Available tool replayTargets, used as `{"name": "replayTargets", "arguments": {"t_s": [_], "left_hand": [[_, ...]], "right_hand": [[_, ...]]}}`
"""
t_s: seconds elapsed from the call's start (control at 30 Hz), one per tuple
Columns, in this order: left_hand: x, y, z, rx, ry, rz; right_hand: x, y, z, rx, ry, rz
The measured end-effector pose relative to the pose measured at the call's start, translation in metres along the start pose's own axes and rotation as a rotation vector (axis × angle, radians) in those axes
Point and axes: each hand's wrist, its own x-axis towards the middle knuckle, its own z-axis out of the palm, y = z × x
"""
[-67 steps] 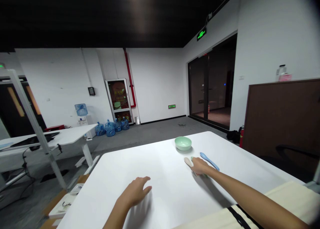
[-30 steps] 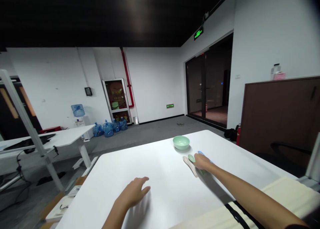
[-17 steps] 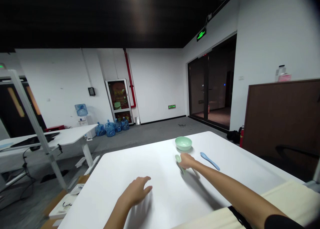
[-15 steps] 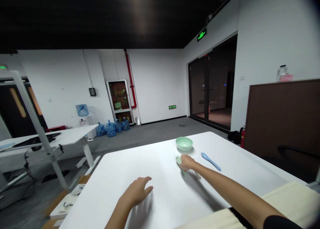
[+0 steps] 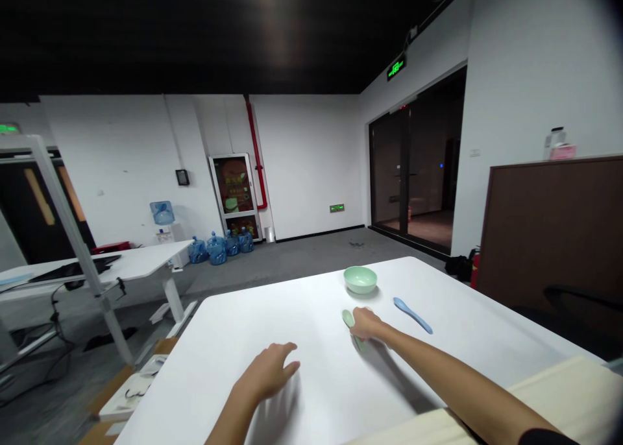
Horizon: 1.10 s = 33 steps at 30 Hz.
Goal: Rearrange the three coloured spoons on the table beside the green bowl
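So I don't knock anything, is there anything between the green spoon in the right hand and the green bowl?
Nothing visible: only white tabletop separates the green spoon in the right hand from the green bowl. The blue spoon lies off to the right.

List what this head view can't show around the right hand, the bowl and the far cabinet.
Head view:
- The right hand covers the middle of the pale green spoon, so the grip can't be made out.
- The low angle hides the floor of the pale green bowl.
- The bottle on the brown cabinet is too small to read.
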Motion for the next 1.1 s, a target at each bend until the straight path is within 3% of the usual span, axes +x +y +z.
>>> {"name": "replayTargets", "arguments": {"t_s": [0.27,0.5,0.7,0.97,1.1], "left_hand": [[0.003,-0.002,0.001,-0.002,-0.002,-0.005],[0.002,-0.002,0.001,0.000,0.006,-0.005],[0.004,-0.004,0.003,0.008,0.003,0.000],[0.003,-0.001,0.000,0.014,0.000,-0.009],[0.001,0.000,0.000,0.022,0.003,-0.012]], "right_hand": [[-0.006,-0.002,-0.005,-0.083,0.146,-0.011],[-0.019,-0.004,-0.040,-0.072,0.246,-0.021],[-0.038,0.015,-0.064,-0.043,0.361,-0.023],[-0.048,0.041,-0.066,0.005,0.382,-0.037],[-0.052,0.050,-0.064,0.013,0.423,-0.116]]}}
